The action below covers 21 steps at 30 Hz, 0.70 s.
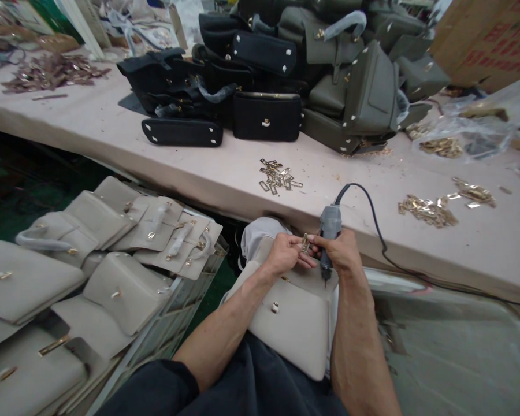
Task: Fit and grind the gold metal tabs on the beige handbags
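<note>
A beige bag (290, 323) with a small metal clasp (275, 307) lies on the lap. Above its open flap, my left hand (287, 253) pinches a small rectangular metal plate (305, 243). My right hand (340, 248) is wrapped round a grey electric screwdriver (330, 222), whose tip points down beside the flap. The fingertips of my right hand also meet the plate's right side. A dark cable runs from the top of the screwdriver to the right.
Black bags (266, 115) and olive bags (368, 95) are piled on the table (225, 173). Metal frames (279, 176) and gold pieces (429, 211) lie near its edge. Beige bags (26, 277) fill a crate at left; a translucent bin (468, 346) stands at right.
</note>
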Tool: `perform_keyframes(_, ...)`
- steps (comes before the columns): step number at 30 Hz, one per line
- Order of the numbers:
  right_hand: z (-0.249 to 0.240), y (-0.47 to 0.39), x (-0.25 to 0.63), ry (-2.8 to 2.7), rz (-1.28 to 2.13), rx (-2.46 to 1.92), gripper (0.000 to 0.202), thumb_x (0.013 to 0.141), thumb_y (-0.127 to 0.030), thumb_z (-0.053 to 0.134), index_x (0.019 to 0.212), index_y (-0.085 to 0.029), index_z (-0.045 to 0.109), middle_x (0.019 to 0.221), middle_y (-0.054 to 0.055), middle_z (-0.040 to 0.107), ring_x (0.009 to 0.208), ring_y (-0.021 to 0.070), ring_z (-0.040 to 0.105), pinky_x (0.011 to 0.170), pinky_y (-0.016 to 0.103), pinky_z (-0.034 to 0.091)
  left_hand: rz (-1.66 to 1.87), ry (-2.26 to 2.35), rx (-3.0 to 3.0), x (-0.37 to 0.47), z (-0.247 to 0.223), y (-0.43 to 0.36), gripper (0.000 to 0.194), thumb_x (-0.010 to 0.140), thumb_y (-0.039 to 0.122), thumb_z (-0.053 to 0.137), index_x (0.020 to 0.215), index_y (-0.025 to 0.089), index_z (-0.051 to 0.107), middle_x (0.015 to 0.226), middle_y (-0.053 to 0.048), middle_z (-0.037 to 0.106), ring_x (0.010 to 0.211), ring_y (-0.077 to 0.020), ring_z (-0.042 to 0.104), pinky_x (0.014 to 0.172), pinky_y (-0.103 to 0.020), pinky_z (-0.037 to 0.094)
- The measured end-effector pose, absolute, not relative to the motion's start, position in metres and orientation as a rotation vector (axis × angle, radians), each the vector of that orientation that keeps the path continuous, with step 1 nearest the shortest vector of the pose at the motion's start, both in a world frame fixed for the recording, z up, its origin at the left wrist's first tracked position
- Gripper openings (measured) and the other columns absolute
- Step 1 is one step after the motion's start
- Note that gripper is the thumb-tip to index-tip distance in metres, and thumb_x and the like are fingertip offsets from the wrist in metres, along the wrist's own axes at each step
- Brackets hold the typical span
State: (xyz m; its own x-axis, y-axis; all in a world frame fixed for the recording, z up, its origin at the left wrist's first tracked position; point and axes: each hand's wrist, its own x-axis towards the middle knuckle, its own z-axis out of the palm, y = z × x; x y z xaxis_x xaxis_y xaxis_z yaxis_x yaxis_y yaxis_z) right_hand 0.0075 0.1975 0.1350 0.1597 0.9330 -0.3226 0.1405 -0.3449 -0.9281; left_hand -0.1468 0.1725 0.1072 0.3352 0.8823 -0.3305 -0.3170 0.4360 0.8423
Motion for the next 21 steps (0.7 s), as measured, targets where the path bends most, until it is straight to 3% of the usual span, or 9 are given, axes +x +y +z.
perform_keyframes(12, 0.1367, 0.1956, 0.0072, -1.022, 1.270, -1.636, 0.053, 0.049, -0.040, 0.099, 0.082, -0.010, 0.070, 0.057, 0.005, 0.067, 0.044, 0.0166, 0.061, 0.040, 0.023, 0.050, 0.873, 0.904, 0.642, -0.1470, 0.1044, 0.1764, 0.011, 0.090, 0.016, 0.070, 0.089, 0.007, 0.064, 0.083, -0.016, 0.077, 0.062, -0.0231, 0.078, 0.055, -0.027, 0.063)
perform_keyframes(21, 0.1288, 0.1959, 0.0143, -1.022, 1.081, -1.657, 0.043, 0.058, -0.039, 0.094, 0.083, -0.011, 0.073, 0.060, 0.006, 0.069, 0.044, 0.0170, 0.061, 0.039, 0.025, 0.050, 0.889, 0.988, 0.611, -0.1412, 0.1059, 0.1756, 0.013, 0.091, 0.003, 0.055, 0.087, 0.006, 0.066, 0.085, -0.017, 0.077, 0.065, -0.0235, 0.079, 0.055, -0.027, 0.064)
